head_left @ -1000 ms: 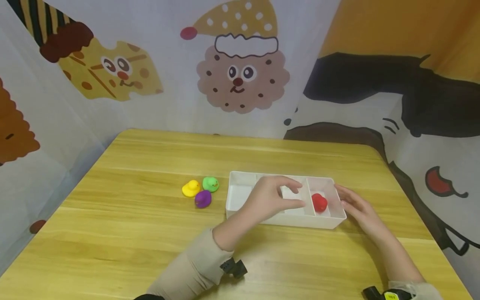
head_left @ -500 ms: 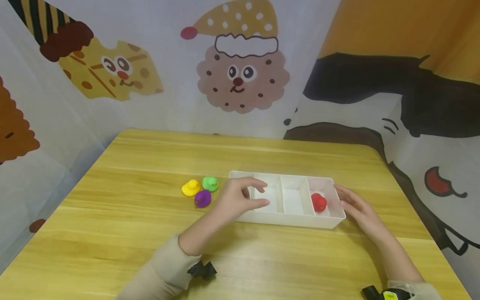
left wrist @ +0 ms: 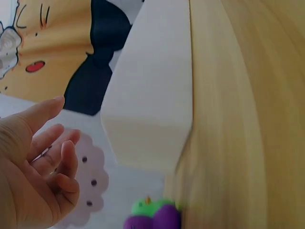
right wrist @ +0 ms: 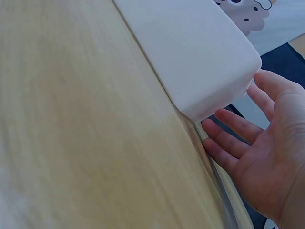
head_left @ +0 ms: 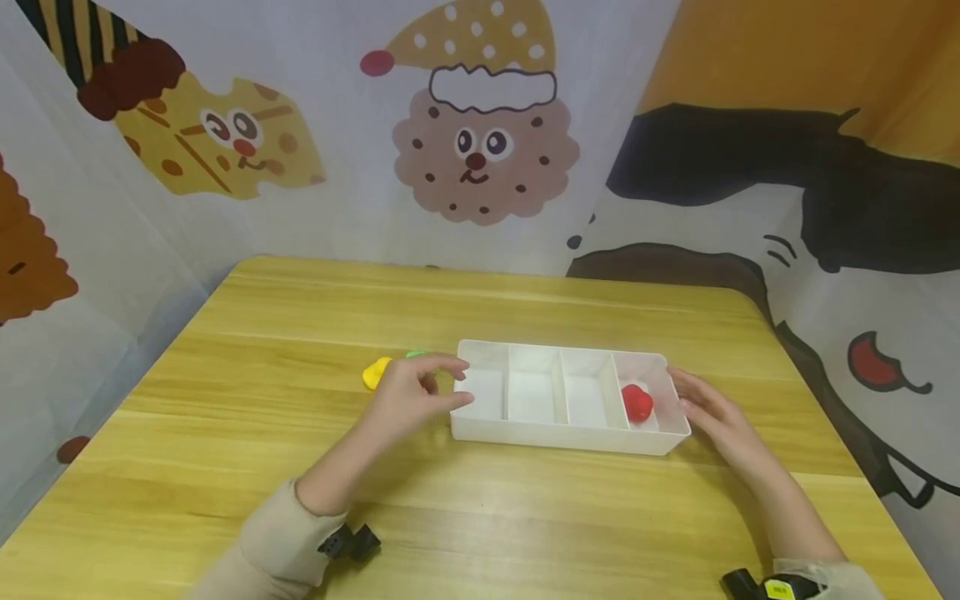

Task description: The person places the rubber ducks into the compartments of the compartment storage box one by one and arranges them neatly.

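A white box with divided compartments stands on the table, and a red toy duck lies in its rightmost compartment. My left hand hovers by the box's left end, thumb and fingers spread apart around nothing. Behind that hand a yellow duck and a green duck partly show. The purple duck is hidden in the head view but appears in front of the green one in the left wrist view. My right hand rests its relaxed fingers against the box's right end.
The wooden table reaches back to a curtain printed with cartoon figures. Dark camera mounts are strapped at both wrists. Three compartments of the box hold nothing.
My left hand has moved left from over the box's middle to past its left end, now covering the purple duck. The right hand and the box stay nearly where they were.
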A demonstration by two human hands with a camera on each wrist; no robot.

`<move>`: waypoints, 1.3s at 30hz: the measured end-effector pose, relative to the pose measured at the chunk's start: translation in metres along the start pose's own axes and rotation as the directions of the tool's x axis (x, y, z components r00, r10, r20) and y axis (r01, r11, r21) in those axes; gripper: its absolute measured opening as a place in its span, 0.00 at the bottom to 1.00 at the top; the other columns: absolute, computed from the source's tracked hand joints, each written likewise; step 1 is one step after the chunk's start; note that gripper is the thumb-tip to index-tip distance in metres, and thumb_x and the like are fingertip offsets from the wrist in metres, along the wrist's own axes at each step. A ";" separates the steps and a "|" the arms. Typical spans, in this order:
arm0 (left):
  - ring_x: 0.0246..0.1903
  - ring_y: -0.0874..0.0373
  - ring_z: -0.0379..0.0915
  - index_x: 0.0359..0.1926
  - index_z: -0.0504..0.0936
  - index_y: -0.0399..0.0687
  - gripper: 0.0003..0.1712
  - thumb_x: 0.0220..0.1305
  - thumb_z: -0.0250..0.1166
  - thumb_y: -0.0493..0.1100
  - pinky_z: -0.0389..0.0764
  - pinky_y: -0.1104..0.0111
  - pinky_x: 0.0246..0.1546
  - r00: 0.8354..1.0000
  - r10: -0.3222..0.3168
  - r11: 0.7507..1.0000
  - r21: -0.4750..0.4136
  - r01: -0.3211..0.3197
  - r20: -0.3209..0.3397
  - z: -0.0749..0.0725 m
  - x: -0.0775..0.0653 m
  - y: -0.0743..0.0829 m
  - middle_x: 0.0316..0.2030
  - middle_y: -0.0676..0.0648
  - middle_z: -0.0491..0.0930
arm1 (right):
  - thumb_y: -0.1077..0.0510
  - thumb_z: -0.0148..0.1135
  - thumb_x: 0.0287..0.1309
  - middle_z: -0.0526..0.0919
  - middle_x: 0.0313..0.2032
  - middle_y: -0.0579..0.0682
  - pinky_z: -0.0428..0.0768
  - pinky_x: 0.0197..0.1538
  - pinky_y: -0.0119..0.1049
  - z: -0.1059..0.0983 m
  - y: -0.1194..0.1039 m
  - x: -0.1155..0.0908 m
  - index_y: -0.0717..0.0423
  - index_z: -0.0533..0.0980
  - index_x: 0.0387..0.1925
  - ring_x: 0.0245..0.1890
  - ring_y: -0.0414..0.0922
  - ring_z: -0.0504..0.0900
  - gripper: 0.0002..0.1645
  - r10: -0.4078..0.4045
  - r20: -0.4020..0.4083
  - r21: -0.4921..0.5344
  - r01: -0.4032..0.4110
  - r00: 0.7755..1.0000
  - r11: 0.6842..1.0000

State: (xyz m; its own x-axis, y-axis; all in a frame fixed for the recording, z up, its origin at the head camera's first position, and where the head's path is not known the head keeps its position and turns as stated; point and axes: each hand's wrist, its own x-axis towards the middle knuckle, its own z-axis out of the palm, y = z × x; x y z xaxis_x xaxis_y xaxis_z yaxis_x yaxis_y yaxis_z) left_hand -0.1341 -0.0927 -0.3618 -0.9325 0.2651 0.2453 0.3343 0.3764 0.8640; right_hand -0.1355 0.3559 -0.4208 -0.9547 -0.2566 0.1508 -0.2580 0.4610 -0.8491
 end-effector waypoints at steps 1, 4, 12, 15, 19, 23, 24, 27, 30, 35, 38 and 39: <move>0.16 0.58 0.64 0.43 0.86 0.44 0.17 0.49 0.76 0.41 0.65 0.72 0.13 1.000 -0.012 1.000 0.003 0.012 -0.005 -0.003 -0.001 -0.003 0.37 0.48 0.84 | 0.61 0.48 0.71 0.69 0.62 0.61 0.68 0.52 0.20 0.000 0.000 0.000 0.61 0.59 0.70 0.55 0.26 0.67 0.28 0.002 0.000 0.000 -0.002 1.000 1.000; 0.18 0.57 0.67 0.43 0.86 0.46 0.18 0.49 0.76 0.41 0.68 0.72 0.14 0.999 -0.032 0.999 0.019 0.032 -0.025 -0.013 -0.003 -0.010 0.37 0.49 0.84 | 0.60 0.48 0.71 0.69 0.62 0.60 0.68 0.52 0.20 0.000 0.000 0.000 0.60 0.58 0.70 0.55 0.26 0.67 0.29 0.006 0.001 0.001 -0.006 1.000 1.000; 0.21 0.51 0.72 0.44 0.85 0.43 0.20 0.48 0.77 0.42 0.71 0.69 0.14 0.995 -0.071 0.996 0.046 0.075 -0.071 -0.036 -0.011 -0.027 0.32 0.44 0.83 | 0.61 0.48 0.71 0.71 0.61 0.51 0.68 0.51 0.20 0.000 0.001 -0.001 0.60 0.59 0.70 0.55 0.26 0.68 0.28 0.001 -0.005 -0.004 -0.001 1.000 1.000; 0.23 0.54 0.69 0.45 0.85 0.41 0.20 0.49 0.76 0.42 0.69 0.70 0.14 0.994 -0.080 0.992 0.088 0.086 -0.069 -0.045 -0.013 -0.035 0.33 0.44 0.82 | 0.61 0.48 0.71 0.71 0.61 0.52 0.68 0.51 0.20 0.000 0.001 -0.001 0.61 0.59 0.70 0.55 0.26 0.68 0.28 0.001 -0.005 0.000 -0.001 1.000 1.000; 0.25 0.53 0.70 0.46 0.85 0.43 0.20 0.51 0.75 0.42 0.71 0.70 0.15 0.994 -0.106 0.990 0.090 0.109 -0.036 -0.055 -0.014 -0.047 0.36 0.45 0.83 | 0.61 0.48 0.71 0.71 0.60 0.52 0.68 0.51 0.20 0.000 0.000 -0.001 0.61 0.59 0.69 0.55 0.27 0.68 0.28 -0.003 -0.005 0.001 0.003 1.000 1.000; 0.27 0.51 0.71 0.48 0.84 0.44 0.20 0.53 0.74 0.42 0.72 0.69 0.17 0.995 -0.102 0.991 0.090 0.100 0.011 -0.063 -0.013 -0.059 0.42 0.46 0.83 | 0.61 0.48 0.71 0.71 0.60 0.53 0.69 0.51 0.20 0.000 0.000 -0.001 0.61 0.59 0.70 0.55 0.27 0.68 0.28 -0.001 -0.006 -0.001 0.001 1.000 1.000; 0.27 0.51 0.71 0.48 0.84 0.44 0.20 0.53 0.74 0.41 0.73 0.69 0.17 0.995 -0.102 0.991 0.089 0.099 0.023 -0.065 -0.013 -0.061 0.42 0.46 0.83 | 0.61 0.48 0.71 0.71 0.60 0.53 0.69 0.51 0.20 0.000 0.000 -0.001 0.61 0.59 0.70 0.55 0.27 0.68 0.28 0.000 -0.006 0.000 0.000 1.000 1.000; 0.28 0.52 0.72 0.49 0.84 0.44 0.20 0.53 0.74 0.41 0.73 0.69 0.18 0.993 -0.104 0.990 0.098 0.099 0.055 -0.068 -0.014 -0.067 0.44 0.47 0.83 | 0.61 0.48 0.71 0.71 0.61 0.55 0.69 0.51 0.21 0.000 0.000 -0.001 0.61 0.58 0.70 0.55 0.27 0.68 0.29 0.001 -0.003 0.006 -0.001 1.000 1.000; 0.27 0.52 0.72 0.49 0.83 0.43 0.21 0.53 0.74 0.40 0.74 0.69 0.19 0.991 -0.103 0.990 0.104 0.094 0.086 -0.071 -0.014 -0.071 0.44 0.47 0.82 | 0.61 0.48 0.71 0.70 0.61 0.57 0.69 0.51 0.21 0.000 -0.001 -0.001 0.61 0.58 0.70 0.55 0.27 0.68 0.29 0.003 0.002 0.013 -0.003 1.000 1.000; 0.27 0.51 0.73 0.50 0.83 0.45 0.20 0.54 0.72 0.38 0.76 0.67 0.22 0.986 -0.103 0.991 0.102 0.090 0.134 -0.072 -0.014 -0.076 0.45 0.47 0.82 | 0.61 0.48 0.71 0.69 0.61 0.59 0.69 0.51 0.21 -0.001 0.000 0.000 0.61 0.58 0.70 0.55 0.26 0.68 0.29 0.004 0.002 0.009 -0.004 1.000 1.000; 0.29 0.52 0.73 0.51 0.83 0.45 0.21 0.55 0.72 0.38 0.77 0.66 0.24 0.983 -0.097 0.991 0.103 0.082 0.155 -0.071 -0.014 -0.080 0.47 0.47 0.81 | 0.61 0.48 0.71 0.69 0.62 0.60 0.69 0.51 0.21 -0.001 0.000 0.000 0.61 0.58 0.70 0.55 0.26 0.68 0.29 0.001 0.003 0.010 -0.001 1.000 1.000; 0.29 0.52 0.74 0.52 0.83 0.45 0.21 0.55 0.71 0.37 0.77 0.65 0.25 0.983 -0.093 0.992 0.103 0.077 0.159 -0.070 -0.014 -0.081 0.47 0.47 0.81 | 0.61 0.48 0.71 0.69 0.62 0.60 0.69 0.51 0.21 -0.001 0.000 0.000 0.62 0.58 0.70 0.55 0.26 0.68 0.28 -0.001 0.003 0.011 0.001 1.000 1.000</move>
State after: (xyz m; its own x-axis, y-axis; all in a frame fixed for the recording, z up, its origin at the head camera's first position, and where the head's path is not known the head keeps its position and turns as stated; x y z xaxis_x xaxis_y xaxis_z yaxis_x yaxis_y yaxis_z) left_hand -0.1577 -0.1892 -0.4042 -0.9258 0.3670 0.0904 0.2734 0.4850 0.8307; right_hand -0.1357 0.3564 -0.4208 -0.9540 -0.2599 0.1497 -0.2570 0.4511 -0.8547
